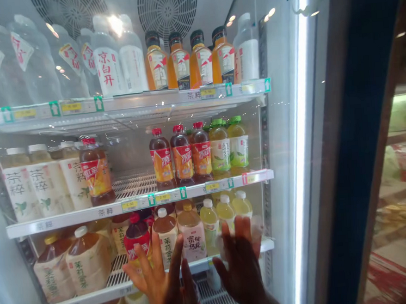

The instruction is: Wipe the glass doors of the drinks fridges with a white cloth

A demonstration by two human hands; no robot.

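Note:
My left hand (165, 284) is raised with fingers spread, holding nothing, in front of the lower shelf of a drinks cooler. Behind its fingers stand a large red-labelled tea bottle (138, 240) and a jasmine tea bottle (165, 235). To the right, my right hand (242, 269) is held up with fingers stretched and the thumb apart, a little blurred. It overlaps several pale yellow drink bottles (209, 221) with white caps. Between the hands shows a bottle with a pale pink label (192, 234). Whether either palm touches a surface I cannot tell.
The middle shelf (130, 204) bears red-capped iced tea bottles (183, 158), green-capped bottles (220, 148) and white-labelled bottles (43, 186). Clear water bottles (108, 61) and amber bottles (179, 63) fill the top shelf. A bright light strip (301, 145) and a dark frame (349, 151) run along the right.

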